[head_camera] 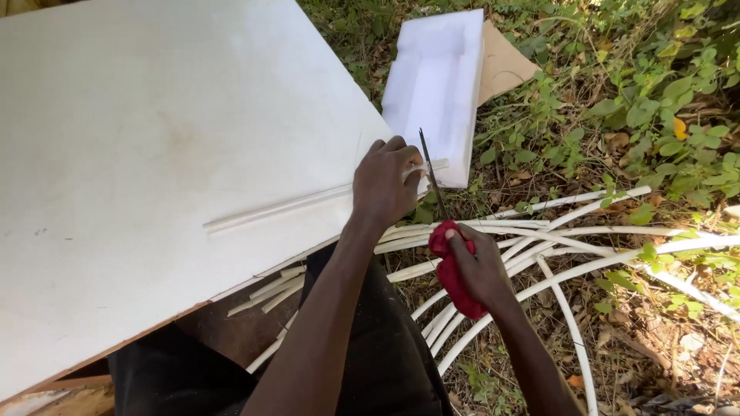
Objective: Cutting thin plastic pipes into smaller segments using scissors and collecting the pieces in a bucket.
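Seen from above, a person works outdoors at a large white board set up as a table. The left hand is clenched around a thin white tube that lies flat across the board, pinning it right at the board's right edge so that only a short stub sticks out past the fingers. Holding it there appears to keep the tube from rolling while it is cut. The right hand grasps the handle of a thin saw blade, the handle wrapped in red cloth, probably as padding for the grip. The blade stands upright and crosses the tube just beyond the left fingers, off the edge of the board, where it has open room to move.

Below the hands, many long white tubes curve across the weedy ground, near the person's dark-clothed lap. A few short cut pieces lie below the board's lower edge. A white foam tray rests on the grass just beyond the board, with a piece of brown cardboard under it. Most of the board is bare.
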